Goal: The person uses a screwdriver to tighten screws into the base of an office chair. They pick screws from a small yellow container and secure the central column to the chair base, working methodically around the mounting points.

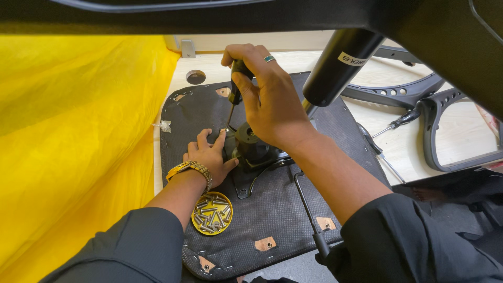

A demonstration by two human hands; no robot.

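Fingers of the right hand (272, 99) wrap shut around the black handle of a screwdriver (236, 86) at upper centre of the frame, shaft angled down-left with its tip on a screw (226, 129) near the middle. Left hand (209, 157) lies mostly flat just below — fingers spread and loosely open, gripping nothing, index and thumb tips beside the screw, palm pressing on the black seat underside (283, 209). Gold watch (189, 169) on the left wrist. Black chair mechanism (254, 147) sits touching the right side of the left hand, under the right wrist. Yellow dish of screws (211, 213) rests on the seat underside at lower centre, just beside the left forearm. Black gas cylinder (340, 65) juts in from the upper right. Second screwdriver (401, 121) lies on the light table (403, 149) at right, near black chair frame parts (445, 123). Yellow plastic sheet (73, 141) fills the left side.
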